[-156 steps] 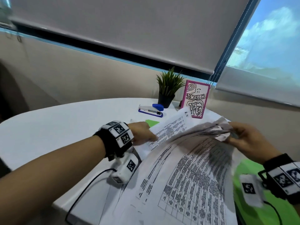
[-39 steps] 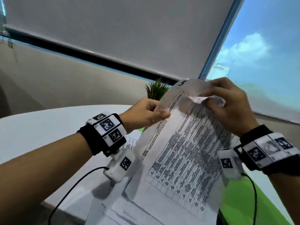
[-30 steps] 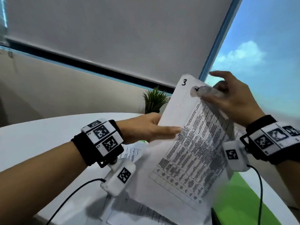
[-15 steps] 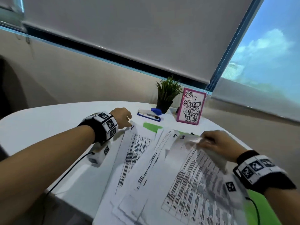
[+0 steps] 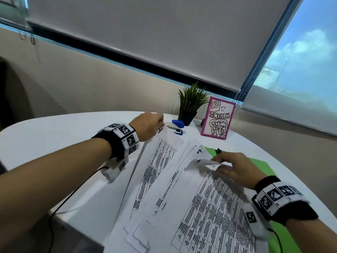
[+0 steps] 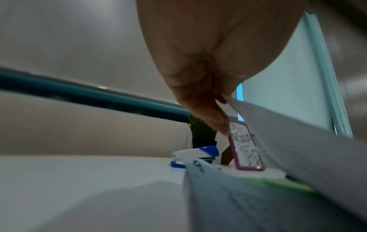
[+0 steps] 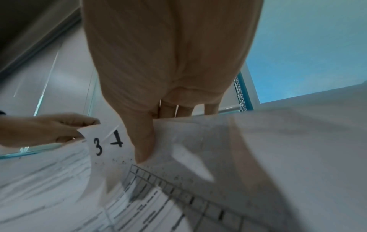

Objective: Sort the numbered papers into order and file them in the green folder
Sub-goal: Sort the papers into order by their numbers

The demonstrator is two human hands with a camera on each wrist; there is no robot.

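Several printed, hand-numbered papers (image 5: 182,189) lie fanned over the table's near right. My left hand (image 5: 160,125) pinches the far corner of the leftmost sheet (image 5: 158,157) and holds that corner off the table; the left wrist view shows the fingers (image 6: 218,116) on its raised edge (image 6: 298,141). My right hand (image 5: 218,164) grips the top edge of the right-hand sheets, thumb (image 7: 143,141) on top and fingers behind, next to the marks 3 (image 7: 97,146) and 4 (image 7: 119,141). The green folder (image 5: 260,165) lies under the papers at the right, mostly covered.
A blue and white stapler (image 5: 177,127), a small potted plant (image 5: 191,105) and a pink-framed card (image 5: 218,118) stand at the far edge of the white round table (image 5: 54,139). A black cable (image 5: 73,190) runs off the near edge.
The sheets held upright a second ago have come down onto the table, fanned out. My left hand moved to the leftmost sheet's far corner and now lifts it. My right hand keeps its hold.
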